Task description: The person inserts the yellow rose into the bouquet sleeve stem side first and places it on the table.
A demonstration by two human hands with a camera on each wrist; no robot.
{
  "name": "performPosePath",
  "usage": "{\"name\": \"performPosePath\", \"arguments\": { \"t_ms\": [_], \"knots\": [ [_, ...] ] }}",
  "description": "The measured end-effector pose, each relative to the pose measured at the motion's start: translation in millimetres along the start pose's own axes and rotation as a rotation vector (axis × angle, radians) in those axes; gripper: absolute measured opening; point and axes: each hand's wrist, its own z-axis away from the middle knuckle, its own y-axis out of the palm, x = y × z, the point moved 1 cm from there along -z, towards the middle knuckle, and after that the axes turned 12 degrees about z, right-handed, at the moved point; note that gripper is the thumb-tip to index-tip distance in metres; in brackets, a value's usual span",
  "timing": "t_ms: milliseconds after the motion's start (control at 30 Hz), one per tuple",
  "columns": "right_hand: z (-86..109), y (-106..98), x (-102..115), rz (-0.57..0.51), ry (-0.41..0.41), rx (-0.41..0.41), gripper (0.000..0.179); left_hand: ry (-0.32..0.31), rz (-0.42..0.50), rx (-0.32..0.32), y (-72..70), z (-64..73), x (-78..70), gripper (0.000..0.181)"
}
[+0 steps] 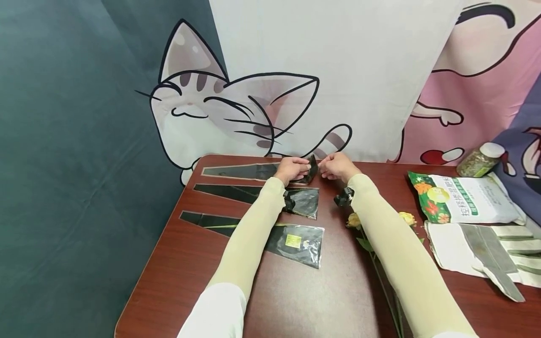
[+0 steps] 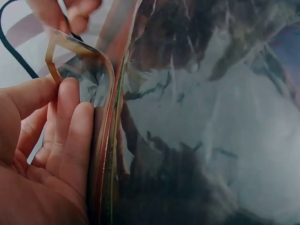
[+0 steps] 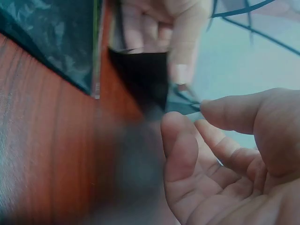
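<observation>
Fingers and thumb of the left hand (image 1: 291,169) pinch the wide end of the far plastic bag (image 1: 258,170), as I see it from my remote post. On the other side, the right hand (image 1: 336,166) has its fingers bent beside that same end; in my right wrist view its thumb tip meets a corner of the bag, but I cannot tell whether that corner is gripped. The far bag lies along the back edge of the table (image 1: 329,295), its narrow end to my left and its wide end raised between the hands. I have two more long, tapered bags lying nearer: the middle bag (image 1: 306,201), and the near bag (image 1: 276,243) with a yellow label (image 1: 293,241). The left forearm passes over both. To my right, yellow flowers (image 1: 353,220) lie by the right forearm, with gloves (image 1: 448,244), a printed packet (image 1: 469,199) and a jar (image 1: 479,162) beyond them.
</observation>
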Motion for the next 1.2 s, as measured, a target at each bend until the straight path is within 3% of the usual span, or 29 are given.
{"name": "performPosePath", "arguments": {
  "t_ms": [333,500,933,1200],
  "knots": [
    [39.7,-22.0,6.4,0.063,-0.108,-0.017,0.033,0.022,0.003,-0.010,0.2,2.3,0.3,0.023],
    [66.4,-30.9,2.2,0.036,-0.163,-0.037,0.036,0.021,0.006,-0.002,-0.7,3.0,-0.1,0.024],
    [130.5,-37.8,-21.2,0.050,-0.278,-0.109,0.033,0.027,-0.008,0.008,-2.8,-3.4,1.4,0.022],
    [173.7,-39.5,-46.8,0.065,-0.267,-0.119,0.031,0.034,-0.032,0.038,1.1,3.3,1.1,0.023]
  ]
}}
